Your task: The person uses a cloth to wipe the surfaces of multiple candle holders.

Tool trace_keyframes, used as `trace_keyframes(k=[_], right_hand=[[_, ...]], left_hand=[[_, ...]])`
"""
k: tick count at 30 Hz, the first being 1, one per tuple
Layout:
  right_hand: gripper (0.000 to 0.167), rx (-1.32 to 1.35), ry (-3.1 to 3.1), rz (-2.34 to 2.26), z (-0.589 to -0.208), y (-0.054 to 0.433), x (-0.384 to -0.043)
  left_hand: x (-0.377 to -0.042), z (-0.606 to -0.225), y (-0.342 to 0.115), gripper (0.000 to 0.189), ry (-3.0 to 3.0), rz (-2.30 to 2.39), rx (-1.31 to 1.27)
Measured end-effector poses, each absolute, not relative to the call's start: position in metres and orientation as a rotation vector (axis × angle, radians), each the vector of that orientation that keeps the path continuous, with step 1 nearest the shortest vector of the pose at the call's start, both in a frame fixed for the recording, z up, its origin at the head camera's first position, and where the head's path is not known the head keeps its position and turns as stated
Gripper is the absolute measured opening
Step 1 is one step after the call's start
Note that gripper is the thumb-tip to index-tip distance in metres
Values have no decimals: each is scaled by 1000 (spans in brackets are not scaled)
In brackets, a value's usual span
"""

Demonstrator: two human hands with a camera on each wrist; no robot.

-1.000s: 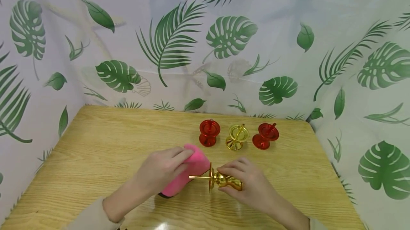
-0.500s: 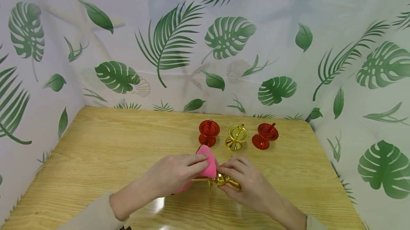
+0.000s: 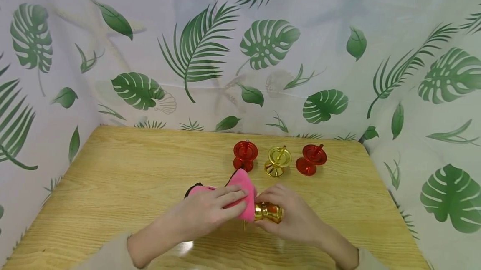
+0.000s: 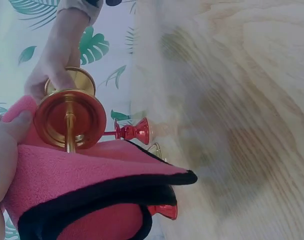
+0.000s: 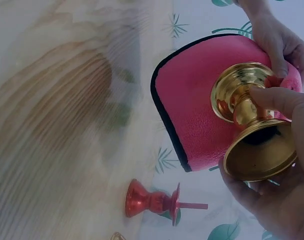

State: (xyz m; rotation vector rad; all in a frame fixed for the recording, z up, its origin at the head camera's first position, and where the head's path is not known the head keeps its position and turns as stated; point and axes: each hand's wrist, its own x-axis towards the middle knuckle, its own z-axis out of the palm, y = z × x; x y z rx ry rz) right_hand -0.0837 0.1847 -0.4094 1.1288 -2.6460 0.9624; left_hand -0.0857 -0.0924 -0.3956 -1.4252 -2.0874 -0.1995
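My right hand (image 3: 297, 216) grips a gold candlestick (image 3: 268, 212) by its stem and base. The candlestick lies sideways above the table, its spike end towards the left hand. My left hand (image 3: 206, 210) holds a pink cloth (image 3: 246, 184) with black edging against the candlestick's dish. In the head view the cloth covers the spike and most of the dish. From the left wrist view, the dish (image 4: 52, 120) faces the camera, its spike standing from the middle and the cloth (image 4: 92, 172) around its lower rim. The hollow base (image 5: 259, 155) shows in the right wrist view.
Behind the hands stand a red candlestick (image 3: 245, 153), a smaller gold one (image 3: 278, 159) and another red one (image 3: 310, 159) in a row on the wooden table (image 3: 150, 157). A leaf-printed curtain (image 3: 210, 107) hangs around the table's back and sides.
My left hand has moved right with the cloth, from beside the spike to over the dish. The right hand keeps its grip on the candlestick in nearly the same place.
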Motion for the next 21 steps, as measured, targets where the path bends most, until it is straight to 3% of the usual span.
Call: trace_keyframes(k=[10, 21], right_hand=[[30, 981, -2852, 1351, -408, 179, -90], [39, 1137, -2588, 970, -421, 178, -83]], left_hand=[[-79, -399, -95, 22, -1919, -10, -1444], [-83, -402, -96, 38, -2147, -224, -1383]])
